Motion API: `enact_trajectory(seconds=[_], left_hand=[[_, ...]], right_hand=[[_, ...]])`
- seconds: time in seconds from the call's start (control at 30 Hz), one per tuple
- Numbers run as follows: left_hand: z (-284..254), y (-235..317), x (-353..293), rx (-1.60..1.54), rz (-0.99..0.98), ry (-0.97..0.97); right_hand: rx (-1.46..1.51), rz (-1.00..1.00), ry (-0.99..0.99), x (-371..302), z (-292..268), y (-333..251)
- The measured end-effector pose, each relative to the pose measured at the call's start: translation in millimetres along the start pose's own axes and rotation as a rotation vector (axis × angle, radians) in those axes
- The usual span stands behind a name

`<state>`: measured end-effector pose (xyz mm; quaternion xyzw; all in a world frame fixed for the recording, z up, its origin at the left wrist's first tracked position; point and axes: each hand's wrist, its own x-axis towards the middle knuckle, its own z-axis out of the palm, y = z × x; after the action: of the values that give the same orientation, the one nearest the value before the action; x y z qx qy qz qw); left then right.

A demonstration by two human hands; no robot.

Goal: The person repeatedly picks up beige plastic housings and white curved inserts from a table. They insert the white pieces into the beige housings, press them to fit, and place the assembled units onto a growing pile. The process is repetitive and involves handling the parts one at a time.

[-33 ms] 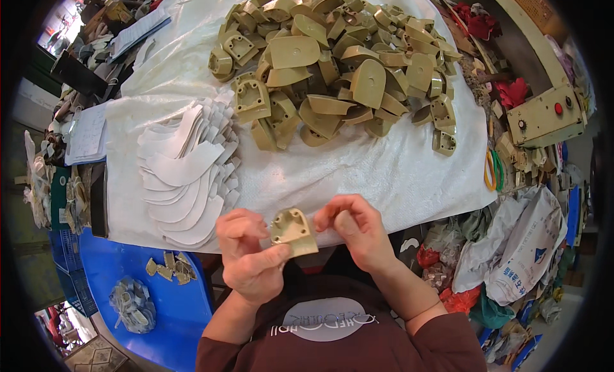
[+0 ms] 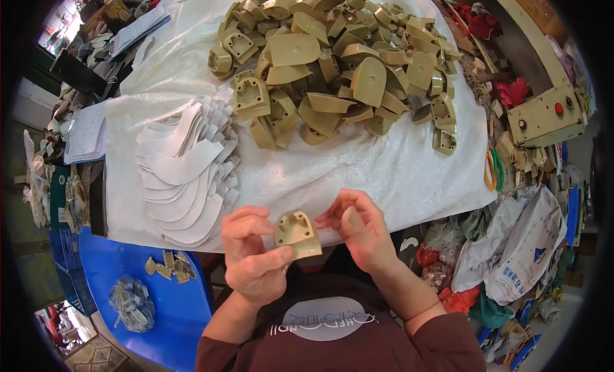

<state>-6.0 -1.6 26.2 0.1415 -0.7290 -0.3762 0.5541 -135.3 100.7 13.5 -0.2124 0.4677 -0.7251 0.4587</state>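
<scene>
My left hand [image 2: 254,260] pinches a tan shoe heel [image 2: 298,234] between thumb and fingers, above the front edge of the table. Its hollow side, with several round holes, faces up. My right hand [image 2: 366,234] is just to the right of the heel, thumb apart from its half-bent fingers, nothing visible in it. The fingertips come close to the heel's edge; whether they touch it I cannot tell. Beyond my hands lies a big pile of similar heels [image 2: 368,83]. Overlapping white curved pieces [image 2: 185,164] are fanned out on the left.
White sheeting [image 2: 358,174] covers the table. A blue surface [image 2: 173,314] at lower left bears small tan pieces [image 2: 169,266] and a clear bag [image 2: 132,303]. Plastic bags [image 2: 518,250] crowd the right side, below a control box [image 2: 548,116]. Papers [image 2: 86,134] lie at far left.
My left hand and the heel have shifted slightly right. My right hand has risen a little, its fingers somewhat more spread.
</scene>
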Motion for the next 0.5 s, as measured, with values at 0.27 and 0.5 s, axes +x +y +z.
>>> enact_trajectory(seconds=[0.27,0.5], left_hand=[[1,-1,-8,0.212,0.163,-0.293],[11,11,-2,0.508,0.223,-0.357]], right_hand=[[0.081,0.054,-0.040,-13,1,-10],[-0.172,-0.059,-0.053,-15,12,-10]])
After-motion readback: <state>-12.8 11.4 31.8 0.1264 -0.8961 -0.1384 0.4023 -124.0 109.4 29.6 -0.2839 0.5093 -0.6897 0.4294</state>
